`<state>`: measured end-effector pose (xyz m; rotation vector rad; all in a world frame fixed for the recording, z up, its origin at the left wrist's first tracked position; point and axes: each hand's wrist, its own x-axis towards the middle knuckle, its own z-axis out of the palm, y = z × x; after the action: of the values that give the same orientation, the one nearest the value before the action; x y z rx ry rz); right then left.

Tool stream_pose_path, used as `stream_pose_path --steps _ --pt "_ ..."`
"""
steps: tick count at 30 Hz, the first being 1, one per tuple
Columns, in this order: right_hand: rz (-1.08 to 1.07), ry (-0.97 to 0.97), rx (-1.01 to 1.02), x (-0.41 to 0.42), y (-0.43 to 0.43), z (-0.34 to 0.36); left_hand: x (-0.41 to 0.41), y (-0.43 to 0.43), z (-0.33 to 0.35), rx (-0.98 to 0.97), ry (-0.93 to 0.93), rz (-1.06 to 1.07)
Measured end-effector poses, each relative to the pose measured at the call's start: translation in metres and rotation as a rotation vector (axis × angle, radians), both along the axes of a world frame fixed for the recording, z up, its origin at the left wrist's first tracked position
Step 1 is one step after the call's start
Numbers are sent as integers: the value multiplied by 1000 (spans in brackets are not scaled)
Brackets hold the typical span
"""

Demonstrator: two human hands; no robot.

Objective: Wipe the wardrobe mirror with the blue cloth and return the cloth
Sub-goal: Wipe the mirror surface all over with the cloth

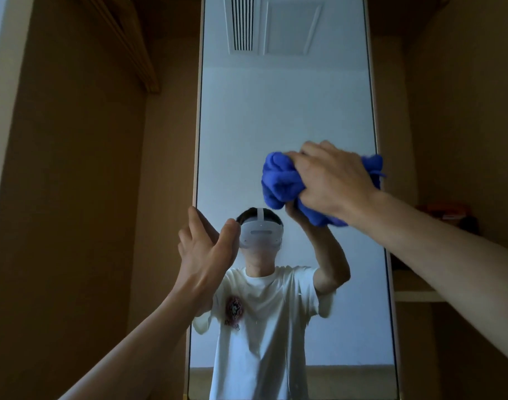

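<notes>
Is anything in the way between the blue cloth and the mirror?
No, nothing visible. The right hand grips the bunched blue cloth right against the mirror, near its right edge. The left hand holds the mirror's left edge, apart from the cloth.

Cloth (278, 180) bunched on the mirror (284, 111), right of centre.
The tall, upright, pale-framed mirror fills the frame's middle; the crumpled blue cloth sits against its glass by the right edge.

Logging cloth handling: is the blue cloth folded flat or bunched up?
Bunched: the blue cloth bulges in lumpy wads around the right hand gripping it.
</notes>
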<state>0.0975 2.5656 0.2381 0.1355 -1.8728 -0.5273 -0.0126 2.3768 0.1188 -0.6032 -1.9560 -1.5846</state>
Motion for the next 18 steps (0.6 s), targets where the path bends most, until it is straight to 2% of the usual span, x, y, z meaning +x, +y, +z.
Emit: stream_pose_path --steps 6,8,14,18 --pt "15 -174 107 11 13 -79 13 11 -2 -7 66 110" --pt "-3 -131 105 13 19 -72 18 14 -2 6 86 128" --pt "-68 111 -135 20 50 -3 21 17 -1 11 91 146" --pt "-4 54 -91 17 44 -40 22 19 -2 21 103 169"
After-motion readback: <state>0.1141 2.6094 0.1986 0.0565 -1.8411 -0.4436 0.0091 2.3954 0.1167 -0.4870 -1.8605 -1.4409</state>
